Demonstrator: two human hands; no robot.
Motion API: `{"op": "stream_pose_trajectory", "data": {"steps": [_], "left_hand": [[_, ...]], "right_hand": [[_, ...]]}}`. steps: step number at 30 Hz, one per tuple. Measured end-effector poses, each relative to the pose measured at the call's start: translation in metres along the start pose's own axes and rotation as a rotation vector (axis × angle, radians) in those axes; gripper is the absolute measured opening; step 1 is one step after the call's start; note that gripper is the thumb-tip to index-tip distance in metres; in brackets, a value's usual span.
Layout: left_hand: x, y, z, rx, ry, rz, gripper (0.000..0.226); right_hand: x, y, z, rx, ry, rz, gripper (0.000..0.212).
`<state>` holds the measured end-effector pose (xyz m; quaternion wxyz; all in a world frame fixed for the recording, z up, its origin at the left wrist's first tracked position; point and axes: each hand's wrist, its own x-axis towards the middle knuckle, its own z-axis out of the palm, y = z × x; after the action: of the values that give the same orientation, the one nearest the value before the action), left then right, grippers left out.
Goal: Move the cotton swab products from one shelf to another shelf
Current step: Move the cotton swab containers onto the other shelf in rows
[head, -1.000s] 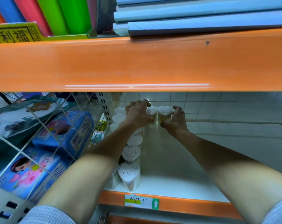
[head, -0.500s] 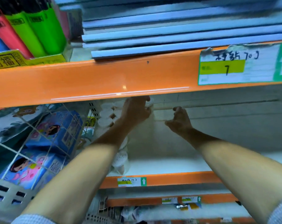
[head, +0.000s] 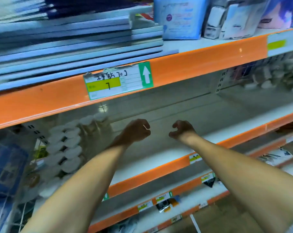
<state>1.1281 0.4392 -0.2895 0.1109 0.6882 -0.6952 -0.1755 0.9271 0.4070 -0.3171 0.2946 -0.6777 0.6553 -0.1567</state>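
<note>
Both hands are hanging over the white shelf board (head: 159, 158), side by side but apart. The left hand (head: 136, 132) is curling its fingers into a loose fist with a thin pale sliver showing against the knuckles; whether it is pinching anything cannot be told. The right hand (head: 182, 129), at 3 o'clock from the left, is hooking its fingers and thumb in a half-closed claw around nothing visible. At 9 o'clock from the left hand, the cotton swab containers (head: 65, 147) are standing in rows at the left end of the same shelf, their white lids blurred, well apart from both hands. At 12 o'clock, the orange shelf rail (head: 192, 64) is slanting across the view, carrying a price label (head: 118, 81) with a green arrow. Above it, flat blue packs (head: 71, 47) are lying stacked toward 11 o'clock, and pale packages (head: 179, 17) are standing toward 1 o'clock. Lower orange rails (head: 150, 175) with small tags are running toward 5 o'clock.
</note>
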Motion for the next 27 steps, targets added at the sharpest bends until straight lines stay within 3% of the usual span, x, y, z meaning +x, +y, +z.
{"op": "stream_pose_trajectory", "data": {"steps": [12, 18, 23, 27], "left_hand": [[0.025, 0.18, 0.075, -0.027, -0.195, 0.199, 0.028], [0.028, 0.269, 0.111, -0.033, -0.23, 0.296, 0.026], [0.031, 0.335, 0.139, -0.027, -0.25, 0.364, 0.027], [0.035, 0.385, 0.155, -0.014, -0.256, 0.437, 0.024]], "right_hand": [[-0.06, 0.141, -0.109, 0.047, 0.107, 0.241, 0.041], [-0.085, 0.211, -0.166, 0.057, 0.096, 0.295, 0.016], [-0.105, 0.262, -0.208, 0.068, 0.101, 0.356, 0.038], [-0.118, 0.297, -0.231, 0.122, 0.144, 0.402, 0.033]]}}
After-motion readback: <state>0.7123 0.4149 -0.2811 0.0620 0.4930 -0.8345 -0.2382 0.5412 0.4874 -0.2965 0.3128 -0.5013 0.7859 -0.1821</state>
